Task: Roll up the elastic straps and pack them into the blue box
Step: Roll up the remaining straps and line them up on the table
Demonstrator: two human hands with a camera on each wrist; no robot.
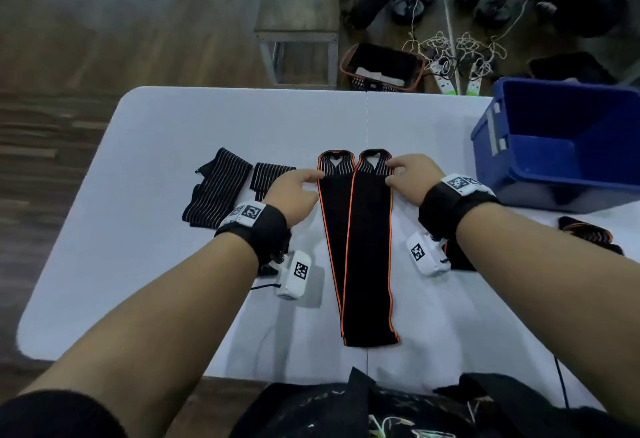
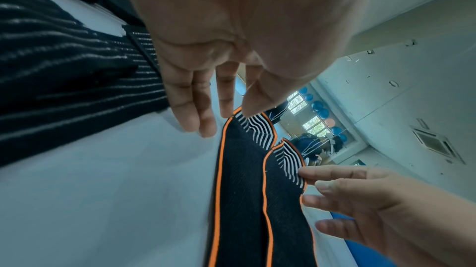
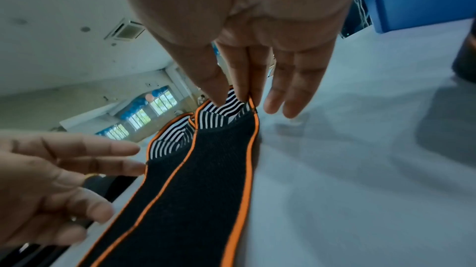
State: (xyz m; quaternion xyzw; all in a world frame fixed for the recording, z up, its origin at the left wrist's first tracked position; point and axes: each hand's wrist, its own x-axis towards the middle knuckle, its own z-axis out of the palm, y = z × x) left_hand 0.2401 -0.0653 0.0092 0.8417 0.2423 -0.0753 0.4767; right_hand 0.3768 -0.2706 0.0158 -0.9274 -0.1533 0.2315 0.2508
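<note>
I see two long black straps with orange edging [image 1: 360, 240] lying side by side down the middle of the bench [image 1: 156, 230], their striped looped ends pointing at the far edge and their near ends stopping short of the near edge; my left hand [image 1: 294, 192] has thumb and forefinger closed on the outer edge of the left strap just below its loop, the other fingers straight beside it; my right hand [image 1: 412, 178] pinches the outer edge of the right strap between thumb and fingers, two fingers hanging loose; the blue box [image 1: 561, 147] sits at the far right corner of the bench, well apart from the straps, and I can see nothing in the part of it that shows; left of my left hand lie two black white-striped straps [image 1: 221, 188], loosely folded, toward the left edge; another dark orange-trimmed strap [image 1: 588, 235] lies by the right edge under my right forearm, partly hidden; the bench is plain white with a seam down its middle; beyond its far edge are a wooden floor, a grey metal-framed table [image 1: 299, 18], a dark basket [image 1: 382, 67], and tangled white cables with power strips [image 1: 457, 57].
</note>
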